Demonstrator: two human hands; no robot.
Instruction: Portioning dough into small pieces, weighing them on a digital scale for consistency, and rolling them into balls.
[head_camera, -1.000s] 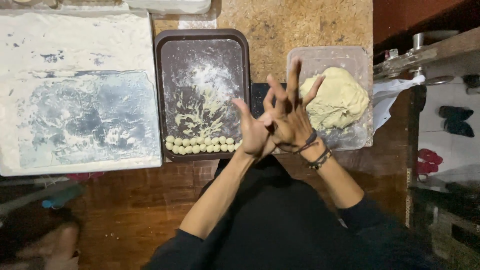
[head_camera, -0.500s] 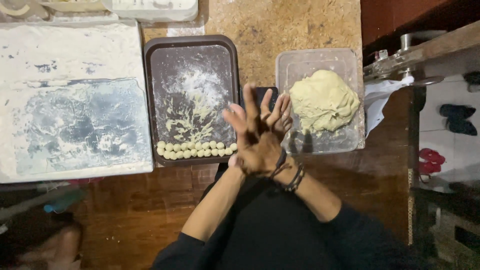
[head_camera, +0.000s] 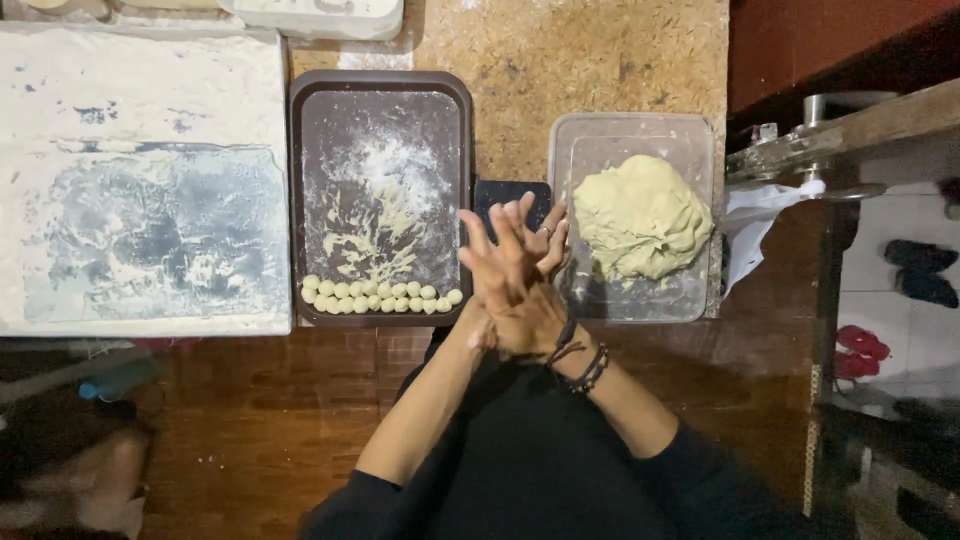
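Seen from above, the person's two hands are pressed palm to palm over the edge of a wooden table (head_camera: 250, 420), between a dark baking tray (head_camera: 380, 85) and a clear plastic tub (head_camera: 690, 130). The right hand (head_camera: 525, 300) lies on top with its fingers spread and pointing away from the body, and dark bracelets (head_camera: 580, 362) circle that wrist. The left hand (head_camera: 540, 235) sits underneath, crossed against it, with only its fingertips and a ring showing past the right hand's fingers. Whether anything is caught between the palms cannot be told, since the hands cover the gap completely. Just left of the hands, a row of small dough balls (head_camera: 380, 297) lines the near edge of the floured tray, with smears of dough in its middle. Just right of the hands, a large lump of pale dough (head_camera: 640, 215) rests in the tub. A small dark object (head_camera: 500, 192) lies between tray and tub, partly hidden by the fingers. Farther left lies a wide board (head_camera: 140, 180) dusted white with flour. The person wears black sleeves (head_camera: 700, 470).
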